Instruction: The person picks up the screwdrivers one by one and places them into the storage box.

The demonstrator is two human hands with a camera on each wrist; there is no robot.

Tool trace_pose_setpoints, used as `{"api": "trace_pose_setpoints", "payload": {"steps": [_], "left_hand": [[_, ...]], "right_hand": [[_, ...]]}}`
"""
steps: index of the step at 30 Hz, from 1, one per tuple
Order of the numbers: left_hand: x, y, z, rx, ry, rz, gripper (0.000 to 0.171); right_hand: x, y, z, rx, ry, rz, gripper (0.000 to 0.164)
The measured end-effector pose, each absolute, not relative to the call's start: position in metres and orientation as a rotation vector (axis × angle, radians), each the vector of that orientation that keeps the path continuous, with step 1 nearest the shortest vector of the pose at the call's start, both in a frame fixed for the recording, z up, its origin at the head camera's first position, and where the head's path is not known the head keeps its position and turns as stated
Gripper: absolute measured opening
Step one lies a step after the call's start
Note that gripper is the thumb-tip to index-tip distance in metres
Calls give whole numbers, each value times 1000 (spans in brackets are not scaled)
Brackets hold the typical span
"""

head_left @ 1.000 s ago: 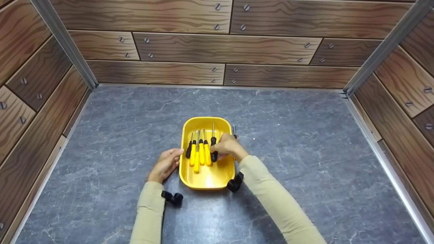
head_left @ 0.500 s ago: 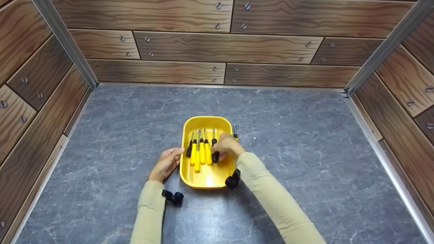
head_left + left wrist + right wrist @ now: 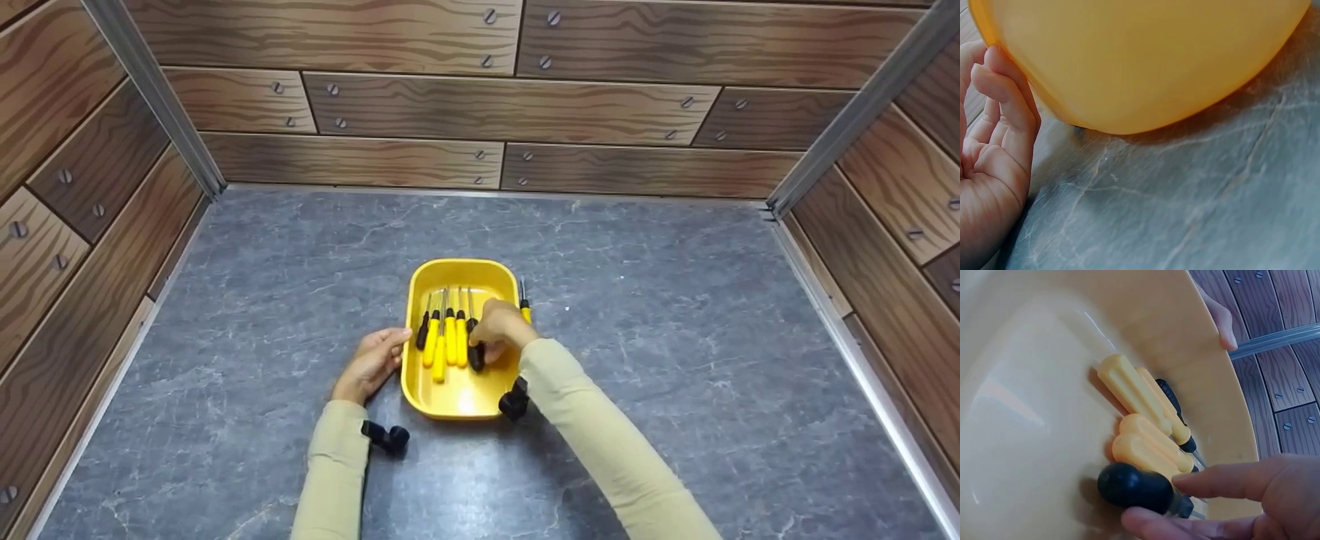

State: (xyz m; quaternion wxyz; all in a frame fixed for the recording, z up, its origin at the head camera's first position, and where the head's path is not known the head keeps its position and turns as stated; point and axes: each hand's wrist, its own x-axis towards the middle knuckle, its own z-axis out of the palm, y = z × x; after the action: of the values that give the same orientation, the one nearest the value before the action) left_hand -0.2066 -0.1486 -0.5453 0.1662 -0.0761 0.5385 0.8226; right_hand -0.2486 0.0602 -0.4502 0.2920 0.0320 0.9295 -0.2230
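A yellow plastic tray (image 3: 457,405) stands on the grey marbled tabletop. Thumb and fingers of my left hand (image 3: 373,361) hold its left rim. My right hand (image 3: 501,326) reaches into it from the right and pinches a black-handled screwdriver (image 3: 1137,488) between thumb and finger, low over the tray floor. Directly left of it several yellow-handled screwdrivers (image 3: 451,346) lie side by side, shafts pointing away. A smaller black screwdriver (image 3: 423,334) ends the row by the left wall. Only the tray's outer wall (image 3: 1145,67) and my hand show in the left wrist view.
Outside the tray's right wall lies another yellow-and-black screwdriver (image 3: 525,309), partly hidden by my right hand. Wood-print panels (image 3: 420,109) enclose the table at the back and both sides, with metal posts (image 3: 814,120) at the corners.
The black-handled screwdriver has come slightly nearer to me and closer to the yellow row, with my right hand following. My left hand stays at the rim. The view has shifted slightly.
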Motion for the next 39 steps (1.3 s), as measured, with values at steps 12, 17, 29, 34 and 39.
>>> {"api": "trace_pose_setpoints", "payload": {"steps": [12, 17, 29, 34, 39], "left_hand": [[-206, -148, -546, -215, 1526, 2334, 12], [-206, -149, -546, -228, 1517, 2336, 16], [-207, -148, -546, -248, 1530, 2334, 12], [-207, -147, -546, -256, 1556, 2334, 11], [-207, -146, -546, -279, 1566, 2340, 12]], "right_hand": [[-247, 67, -451, 45, 2526, -605, 27], [-246, 66, -450, 73, 2514, -643, 25], [-244, 69, -444, 133, 2465, -727, 26], [-242, 70, -440, 120, 2466, -740, 29], [-242, 72, -438, 142, 2446, -784, 28]]}}
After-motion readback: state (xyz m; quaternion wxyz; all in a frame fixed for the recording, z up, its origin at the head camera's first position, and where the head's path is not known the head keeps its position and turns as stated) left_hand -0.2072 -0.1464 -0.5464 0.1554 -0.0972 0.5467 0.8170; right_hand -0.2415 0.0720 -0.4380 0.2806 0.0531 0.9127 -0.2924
